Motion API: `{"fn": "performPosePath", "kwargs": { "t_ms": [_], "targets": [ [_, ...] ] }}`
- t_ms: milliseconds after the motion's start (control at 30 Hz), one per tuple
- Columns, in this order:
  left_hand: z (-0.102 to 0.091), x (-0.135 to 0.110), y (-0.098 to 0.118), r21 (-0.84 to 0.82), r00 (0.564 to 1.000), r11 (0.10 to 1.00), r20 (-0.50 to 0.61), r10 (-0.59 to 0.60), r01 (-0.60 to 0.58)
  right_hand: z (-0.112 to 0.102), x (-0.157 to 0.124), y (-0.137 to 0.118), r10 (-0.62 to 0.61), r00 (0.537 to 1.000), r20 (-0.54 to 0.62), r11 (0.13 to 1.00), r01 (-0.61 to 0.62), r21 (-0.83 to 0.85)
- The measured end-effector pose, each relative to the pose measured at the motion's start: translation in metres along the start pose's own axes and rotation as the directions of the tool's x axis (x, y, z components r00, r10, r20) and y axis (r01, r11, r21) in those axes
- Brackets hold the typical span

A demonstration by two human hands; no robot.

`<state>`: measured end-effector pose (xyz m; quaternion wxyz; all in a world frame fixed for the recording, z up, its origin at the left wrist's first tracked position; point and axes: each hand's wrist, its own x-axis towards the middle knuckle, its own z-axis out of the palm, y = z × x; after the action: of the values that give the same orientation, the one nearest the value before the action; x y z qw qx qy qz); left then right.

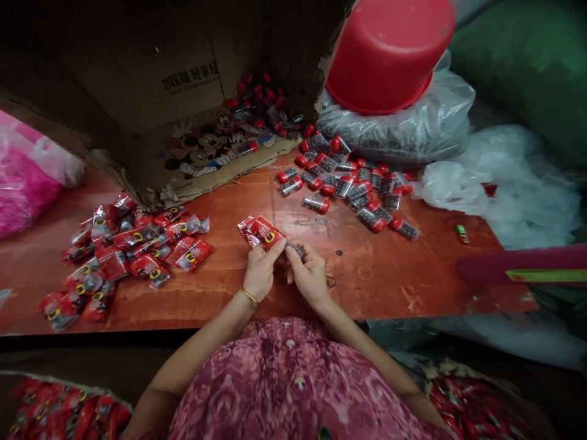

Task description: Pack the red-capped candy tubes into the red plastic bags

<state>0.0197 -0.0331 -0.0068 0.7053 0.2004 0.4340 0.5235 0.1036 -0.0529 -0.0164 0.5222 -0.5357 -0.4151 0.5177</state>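
Two bare hands meet in front of an opened cardboard box point(188, 110). The left hand point(260, 274) grips red printed wrapping point(266, 231), its lettering too small to read; the right hand point(310, 272) pinches a dark grey piece point(296, 247) largely hidden by the fingers. One gold-coloured bracelet point(250, 296) circles the left wrist.

On the reddish surface point(394, 284), by the box's near left corner, lie red packets point(132, 237), about two dozen, too overlapped for an exact count. Near the box's right corner spread some thirty red-capped vials point(343, 186) with dark contents. Inside the box sits a further heap of vials point(263, 101), impossible to count, and one single vial point(245, 148) rests apart on the printed cardboard.

The box reads "Disney" beneath Mickey Mouse artwork, with "勿踩踏 轻拿轻" above, the line running off. Right of the box, one upturned red tub point(389, 55) tops one filled clear bag point(394, 137); farther right lies one small green item point(461, 234). Left of the box is pink plastic point(21, 177).
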Motion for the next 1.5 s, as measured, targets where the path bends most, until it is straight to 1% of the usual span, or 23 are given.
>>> {"fn": "performPosePath", "kwargs": {
  "t_ms": [100,200,300,400,467,567,667,733,833,933,967,1000,1033,1100,1133,1200,1233,1267,1300,1367,1400,1433,1500],
  "targets": [
    [-0.004,0.002,-0.001,0.049,0.999,0.999,0.039,-0.002,0.000,0.004,0.003,0.003,0.015,1.000,-0.021,0.997,-0.013,0.078],
    [-0.009,0.005,0.005,0.028,0.999,1.000,0.031,0.012,-0.013,-0.001,0.004,0.006,0.025,0.991,0.131,0.989,-0.044,0.144],
    [-0.012,0.005,0.011,-0.055,0.998,0.997,-0.043,0.043,-0.046,-0.010,0.005,0.006,0.009,0.967,0.255,0.995,-0.035,0.096],
    [-0.014,0.002,0.009,-0.077,1.000,0.997,0.017,0.012,-0.011,-0.012,0.011,0.006,-0.002,0.972,0.236,0.999,-0.007,0.038],
    [-0.015,0.001,0.007,-0.093,0.998,0.996,0.059,-0.001,0.006,-0.006,0.019,0.008,0.005,0.973,0.229,0.999,-0.015,0.040],
    [-0.021,-0.001,0.010,-0.151,0.999,0.988,0.035,-0.030,0.035,0.014,0.031,0.012,0.010,0.976,0.217,1.000,-0.012,0.007],
    [-0.033,-0.003,0.026,-0.170,0.993,0.979,-0.005,-0.118,0.116,0.036,0.036,0.014,-0.075,0.978,0.194,0.984,0.104,-0.142],
    [-0.046,-0.002,0.046,-0.178,0.986,0.975,-0.069,-0.149,0.135,0.042,0.042,0.010,-0.155,0.960,0.234,0.917,0.228,-0.326],
    [-0.072,0.008,0.086,-0.211,0.958,0.977,-0.269,-0.095,0.037,0.028,0.064,0.000,-0.245,0.945,0.218,0.660,0.328,-0.676],
    [-0.096,0.021,0.128,-0.251,0.863,0.940,-0.499,0.077,-0.229,-0.011,0.095,-0.004,-0.378,0.922,0.090,0.367,0.238,-0.899],
    [-0.102,0.023,0.138,-0.261,0.819,0.912,-0.560,0.125,-0.317,-0.025,0.104,-0.002,-0.399,0.913,0.081,0.298,0.213,-0.930],
    [-0.105,0.025,0.145,-0.275,0.805,0.892,-0.575,0.146,-0.358,-0.038,0.112,0.001,-0.405,0.911,0.082,0.252,0.197,-0.947],
    [-0.106,0.025,0.148,-0.282,0.807,0.885,-0.570,0.155,-0.369,-0.050,0.117,0.005,-0.396,0.913,0.098,0.224,0.199,-0.954],
    [-0.101,0.024,0.139,-0.237,0.851,0.924,-0.503,0.149,-0.301,-0.065,0.118,0.015,-0.376,0.913,0.159,0.198,0.247,-0.949],
    [-0.096,0.024,0.128,-0.155,0.873,0.955,-0.463,0.155,-0.252,-0.070,0.113,0.020,-0.367,0.909,0.198,0.195,0.283,-0.939],
    [-0.084,0.023,0.099,0.180,0.900,0.969,-0.375,0.224,-0.166,-0.076,0.098,0.027,-0.361,0.892,0.271,0.197,0.358,-0.913],
    [-0.078,0.024,0.083,0.422,0.903,0.889,-0.290,0.316,-0.175,-0.078,0.088,0.029,-0.364,0.881,0.301,0.202,0.390,-0.898],
    [-0.073,0.026,0.068,0.652,0.904,0.732,-0.166,0.394,-0.199,-0.080,0.078,0.031,-0.371,0.869,0.326,0.208,0.420,-0.883],
    [-0.070,0.028,0.056,0.818,0.902,0.528,-0.028,0.431,-0.227,-0.082,0.068,0.033,-0.384,0.858,0.342,0.216,0.443,-0.870],
    [-0.067,0.034,0.039,0.959,0.895,0.146,0.163,0.416,-0.242,-0.085,0.052,0.035,-0.421,0.838,0.349,0.233,0.471,-0.851],
    [-0.067,0.037,0.035,0.972,0.897,0.013,0.210,0.388,-0.233,-0.086,0.046,0.036,-0.442,0.830,0.340,0.244,0.476,-0.845],
    [-0.068,0.041,0.033,0.974,0.903,-0.072,0.228,0.364,-0.216,-0.086,0.041,0.036,-0.465,0.824,0.324,0.258,0.477,-0.840],
    [-0.070,0.046,0.033,0.972,0.911,-0.128,0.229,0.344,-0.196,-0.083,0.035,0.034,-0.515,0.811,0.277,0.287,0.468,-0.836]
  ]
}}
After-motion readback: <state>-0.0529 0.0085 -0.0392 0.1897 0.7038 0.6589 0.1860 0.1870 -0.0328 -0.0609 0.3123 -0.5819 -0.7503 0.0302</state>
